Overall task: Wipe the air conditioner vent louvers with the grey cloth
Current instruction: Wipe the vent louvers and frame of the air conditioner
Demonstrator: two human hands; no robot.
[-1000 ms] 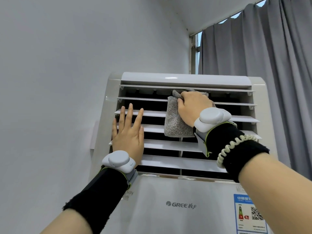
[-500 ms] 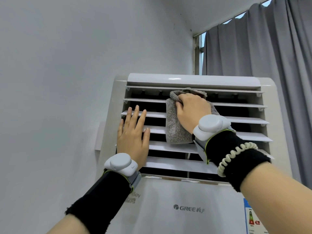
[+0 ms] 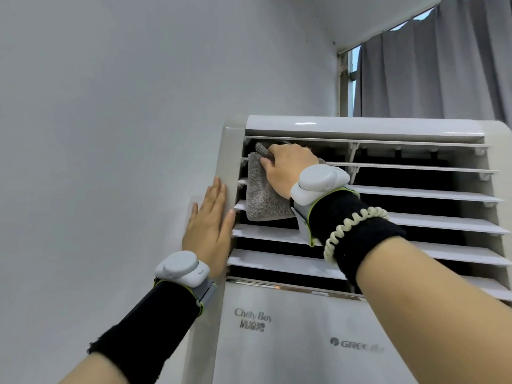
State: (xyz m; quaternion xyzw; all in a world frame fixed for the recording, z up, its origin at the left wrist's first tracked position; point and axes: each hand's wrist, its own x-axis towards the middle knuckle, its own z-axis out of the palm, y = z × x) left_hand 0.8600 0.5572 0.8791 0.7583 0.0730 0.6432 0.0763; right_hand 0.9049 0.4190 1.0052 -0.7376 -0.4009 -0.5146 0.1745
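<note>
A white floor-standing air conditioner [image 3: 291,336] has several horizontal white louvers [image 3: 415,195] across its open vent. My right hand [image 3: 288,167] grips the grey cloth [image 3: 260,195] and presses it against the upper louvers at the vent's far left end. The cloth hangs down over two or three slats. My left hand [image 3: 209,225] lies flat, fingers together, on the unit's left side edge beside the vent, holding nothing.
A plain white wall [image 3: 110,134] fills the left. Grey curtains [image 3: 437,67] hang over a window behind the unit at the upper right. Both wrists carry white devices on black bands.
My right hand has slid the cloth leftward along the upper louvers to the vent's left end. My left hand has shifted off the louvers onto the unit's left edge.
</note>
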